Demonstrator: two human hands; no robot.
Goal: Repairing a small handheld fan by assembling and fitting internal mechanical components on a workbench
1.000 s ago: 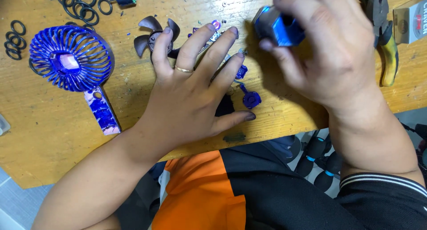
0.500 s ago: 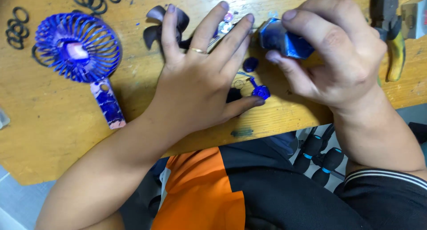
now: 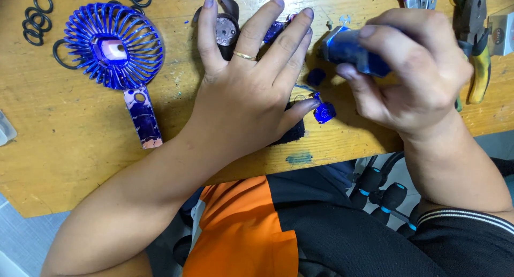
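Wooden bench (image 3: 80,164), yellow, paint-flecked, seen from the head camera. Left hand (image 3: 251,89) lies flat with fingers spread, palm down over small parts; its fingertips rest by a grey motor with dark blades (image 3: 226,28), thumb touching a small blue part (image 3: 324,113). Black block (image 3: 292,131) pokes out under the palm. Right hand (image 3: 407,73) pinches a blue casing (image 3: 350,49) between thumb and fingers, held just above the bench, near the left fingertips. Blue fan grille with handle (image 3: 115,46) lies left, well apart. Black rings (image 3: 35,22) at far left. Pliers (image 3: 476,46) beside the right hand.
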